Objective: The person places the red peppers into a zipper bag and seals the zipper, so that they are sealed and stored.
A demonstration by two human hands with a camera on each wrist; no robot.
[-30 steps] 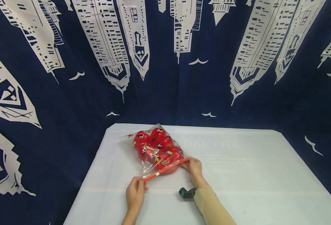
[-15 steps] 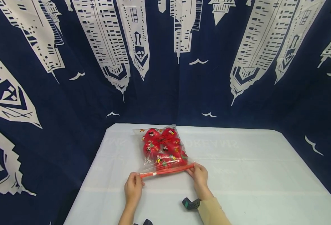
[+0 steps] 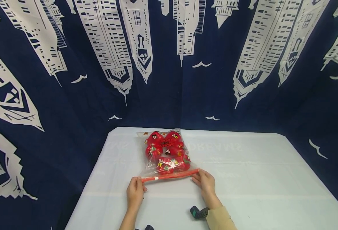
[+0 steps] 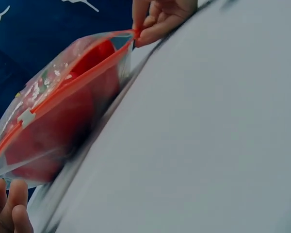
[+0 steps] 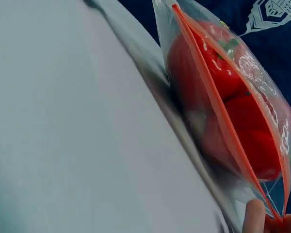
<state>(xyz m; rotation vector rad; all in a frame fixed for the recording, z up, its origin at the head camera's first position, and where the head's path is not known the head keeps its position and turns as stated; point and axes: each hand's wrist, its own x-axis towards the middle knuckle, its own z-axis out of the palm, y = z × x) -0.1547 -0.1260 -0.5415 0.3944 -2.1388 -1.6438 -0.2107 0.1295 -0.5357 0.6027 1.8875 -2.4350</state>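
A clear slider zip bag (image 3: 166,150) printed with small cartoon figures lies on the white table. Inside are several glossy red, rounded things (image 5: 254,136) that look like bell peppers. Its orange zip strip (image 3: 172,175) faces me, and the mouth gapes between the two strips in both wrist views. A white slider (image 4: 26,117) sits toward the left end. My left hand (image 3: 135,194) pinches the left end of the strip; its thumb is partly hidden. At the opposite end my right hand (image 3: 206,183) pinches the corner where the strips meet.
The white table (image 3: 258,179) extends to both sides of the bag. Behind it hangs a dark blue cloth (image 3: 163,102) printed with white buildings and birds. A dark device (image 3: 199,212) is worn at the right wrist, and part of another (image 3: 149,227) shows by the left.
The bag has turned so its slanted zip strip lies nearly level, and it has shifted slightly right. My right hand has moved right and toward me; the left hand has shifted slightly left.
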